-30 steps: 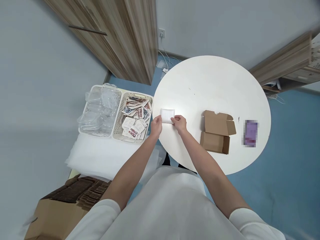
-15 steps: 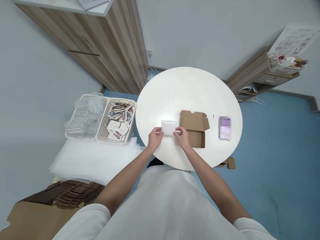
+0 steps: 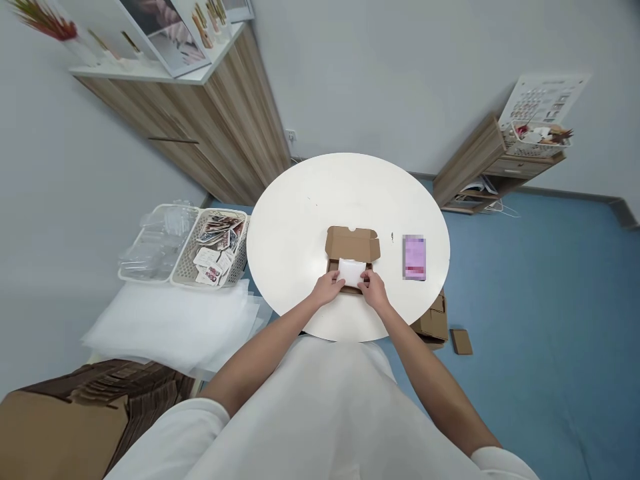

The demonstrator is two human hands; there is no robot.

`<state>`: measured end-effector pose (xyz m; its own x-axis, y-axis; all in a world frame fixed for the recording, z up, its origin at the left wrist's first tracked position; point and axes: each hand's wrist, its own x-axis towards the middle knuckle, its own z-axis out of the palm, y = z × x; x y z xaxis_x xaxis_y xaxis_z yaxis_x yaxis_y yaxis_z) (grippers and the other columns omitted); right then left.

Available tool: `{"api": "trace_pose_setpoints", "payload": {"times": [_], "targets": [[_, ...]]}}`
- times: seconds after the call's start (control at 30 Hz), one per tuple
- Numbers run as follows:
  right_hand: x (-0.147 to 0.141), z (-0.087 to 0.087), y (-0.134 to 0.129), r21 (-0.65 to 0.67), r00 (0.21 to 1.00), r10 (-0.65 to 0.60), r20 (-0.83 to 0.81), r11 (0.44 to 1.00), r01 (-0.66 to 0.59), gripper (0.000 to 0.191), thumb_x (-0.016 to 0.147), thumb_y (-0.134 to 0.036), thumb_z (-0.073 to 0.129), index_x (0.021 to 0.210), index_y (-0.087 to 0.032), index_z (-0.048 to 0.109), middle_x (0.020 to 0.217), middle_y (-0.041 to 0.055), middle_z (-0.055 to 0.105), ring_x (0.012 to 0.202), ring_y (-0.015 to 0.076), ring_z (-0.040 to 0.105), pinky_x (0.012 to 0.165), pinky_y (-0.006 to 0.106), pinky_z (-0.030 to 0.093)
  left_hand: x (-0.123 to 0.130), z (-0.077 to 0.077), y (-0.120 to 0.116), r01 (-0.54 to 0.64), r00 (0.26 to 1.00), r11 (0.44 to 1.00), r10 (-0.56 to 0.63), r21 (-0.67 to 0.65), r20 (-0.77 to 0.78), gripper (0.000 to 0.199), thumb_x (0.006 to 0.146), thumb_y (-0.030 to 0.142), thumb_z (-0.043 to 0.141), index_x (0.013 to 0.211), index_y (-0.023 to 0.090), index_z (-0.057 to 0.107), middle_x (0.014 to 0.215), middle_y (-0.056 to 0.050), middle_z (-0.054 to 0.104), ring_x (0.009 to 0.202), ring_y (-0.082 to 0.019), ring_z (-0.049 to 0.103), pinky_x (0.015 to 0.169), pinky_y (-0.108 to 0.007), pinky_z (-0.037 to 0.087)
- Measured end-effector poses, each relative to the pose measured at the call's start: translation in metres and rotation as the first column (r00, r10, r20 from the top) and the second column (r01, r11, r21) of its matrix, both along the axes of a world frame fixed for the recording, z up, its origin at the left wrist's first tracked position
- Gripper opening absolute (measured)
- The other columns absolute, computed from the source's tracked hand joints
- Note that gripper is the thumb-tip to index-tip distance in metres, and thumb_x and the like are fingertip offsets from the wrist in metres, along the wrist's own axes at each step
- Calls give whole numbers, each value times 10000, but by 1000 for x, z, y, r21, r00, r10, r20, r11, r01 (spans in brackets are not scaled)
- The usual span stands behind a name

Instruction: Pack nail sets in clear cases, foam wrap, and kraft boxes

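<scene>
A small white wrapped packet [image 3: 352, 272] is over the tray part of an open brown cardboard box [image 3: 353, 245], whose lid stands folded back, away from me. My left hand [image 3: 328, 289] grips the packet's left edge between thumb and fingers. On the opposite side, my right hand [image 3: 373, 289] pinches its right edge. Whether the packet rests on the box floor is hard to tell. The box lies on a round white table [image 3: 300, 200].
Right of the box lies a blurred purple item [image 3: 415, 258]. Left of the table are a basket of cards [image 3: 185, 270], a basket of clear plastic [image 3: 131, 272], white sheets [image 3: 165, 320] and stacked cardboard [image 3: 65, 427]. More boxes [image 3: 434, 321] sit at lower right.
Both hands have carried the white packet rightward from the bare table into the open box area. The camera view has also shifted, showing more of the cabinet top.
</scene>
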<state>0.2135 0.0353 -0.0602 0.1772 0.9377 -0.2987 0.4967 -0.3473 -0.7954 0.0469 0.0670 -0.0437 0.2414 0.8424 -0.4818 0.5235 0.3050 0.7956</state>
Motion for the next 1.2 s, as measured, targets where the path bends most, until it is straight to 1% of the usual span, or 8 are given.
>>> {"api": "trace_pose_setpoints", "payload": {"times": [0.17, 0.27, 0.47, 0.7, 0.87, 1.03, 1.13, 1.2], "targets": [[3, -3, 0, -65, 977, 154, 147, 987, -146, 175, 675, -132, 490, 834, -205, 482, 889, 19, 505, 706, 124, 523, 671, 271, 407, 1, -2, -5, 88, 986, 994, -77, 66, -146, 119, 717, 314, 491, 716, 208, 547, 760, -27, 625, 768, -194, 580, 694, -284, 416], [3, -2, -1, -109, 945, 230, 231, 972, -210, 188, 693, -129, 489, 867, -199, 486, 899, 32, 514, 732, 136, 510, 666, 264, 388, 3, -2, -10, 137, 978, 984, -116, 116, -174, 174, 708, 291, 479, 555, 214, 445, 629, -21, 550, 707, -204, 555, 648, -295, 401], [-3, 0, -3, -139, 887, 310, 343, 950, -278, 188, 735, -149, 485, 920, -172, 513, 922, 65, 512, 749, 151, 513, 655, 258, 372, 5, -4, -12, 75, 983, 985, -46, 157, -180, 104, 687, 281, 480, 677, 181, 505, 805, -57, 542, 831, -196, 534, 732, -292, 392], [-6, -2, -4, -186, 804, 396, 443, 918, -349, 143, 770, -150, 440, 852, -123, 554, 924, 111, 498, 729, 173, 528, 629, 273, 368, 2, -3, -12, 174, 973, 973, -147, 153, -176, 127, 704, 253, 475, 590, 198, 465, 671, -27, 527, 769, -199, 534, 688, -298, 397], [-6, 0, -1, -176, 809, 397, 434, 918, -356, 139, 769, -176, 461, 817, -116, 577, 884, 116, 513, 740, 180, 527, 654, 280, 376, 7, 0, -13, 187, 962, 970, -150, 152, -228, 112, 687, 236, 513, 588, 202, 472, 695, -48, 527, 810, -223, 537, 716, -316, 402], [10, 7, 2, 3, 908, 283, 310, 954, -298, 196, 770, -218, 457, 906, -166, 588, 894, 75, 537, 769, 164, 519, 731, 286, 392, -3, 2, -11, 121, 984, 962, -83, 246, -160, 106, 722, 261, 474, 657, 198, 528, 727, -42, 553, 757, -202, 547, 694, -317, 414], [29, 9, 10, 142, 975, 80, 206, 984, -111, 304, 773, -296, 440, 1034, -182, 545, 972, 75, 535, 726, 154, 510, 763, 312, 398, -14, 2, -4, -77, 990, 950, 108, 301, -87, 191, 727, 309, 490, 851, 189, 570, 930, -72, 575, 808, -187, 559, 723, -307, 420], [42, 8, 18, 122, 992, -88, 89, 990, 77, 421, 739, -383, 476, 1113, -190, 491, 1035, 82, 529, 712, 152, 507, 754, 324, 409, -20, 3, 4, -237, 967, 941, 253, 241, -38, 321, 718, 370, 519, 974, 178, 550, 1073, -104, 544, 885, -191, 556, 756, -300, 418]]}}
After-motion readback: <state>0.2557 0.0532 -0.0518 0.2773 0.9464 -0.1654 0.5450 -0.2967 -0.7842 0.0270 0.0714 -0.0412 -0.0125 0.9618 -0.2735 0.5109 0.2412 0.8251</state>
